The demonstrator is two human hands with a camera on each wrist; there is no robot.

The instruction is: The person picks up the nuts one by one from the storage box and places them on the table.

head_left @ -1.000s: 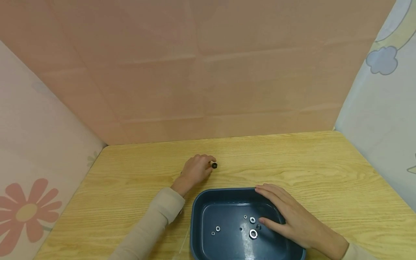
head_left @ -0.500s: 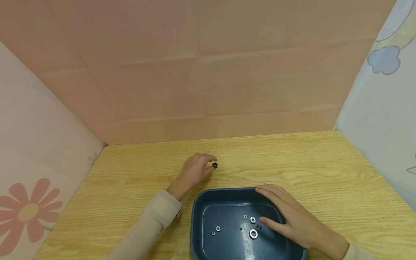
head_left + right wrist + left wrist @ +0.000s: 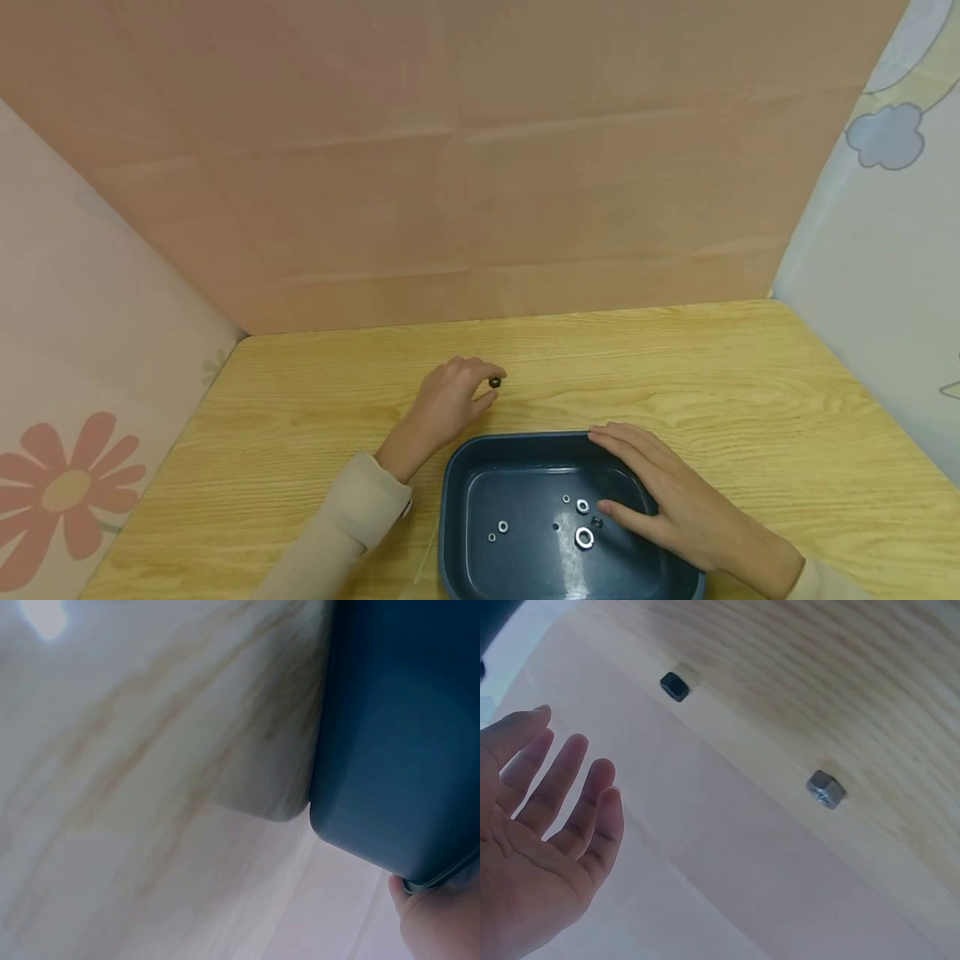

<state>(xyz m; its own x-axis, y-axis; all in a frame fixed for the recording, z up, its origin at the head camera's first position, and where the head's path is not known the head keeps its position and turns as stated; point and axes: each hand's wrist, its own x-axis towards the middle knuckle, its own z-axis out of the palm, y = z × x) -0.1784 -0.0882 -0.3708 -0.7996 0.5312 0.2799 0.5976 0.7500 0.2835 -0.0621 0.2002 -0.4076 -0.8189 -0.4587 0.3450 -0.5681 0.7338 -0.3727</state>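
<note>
While the wooden table (image 3: 697, 367) spreads out below, the blue tray (image 3: 517, 440) stands on it, its near edge cut off from view. The right hand (image 3: 671, 504) rests over the tray's far right corner, fingers extended. Beyond the far left corner, the left hand (image 3: 446, 398) is loosely spread, gripping nothing, beside the black nut (image 3: 494, 382) on the table. Inside the tray lie five silver nuts (image 3: 577, 539) and darker bits (image 3: 597, 522); still outside are that black nut and one loose silver nut (image 3: 826, 789) (visible only to the left wrist).

Free tabletop (image 3: 720, 375) beyond right grip (image 3: 667, 504)
</note>
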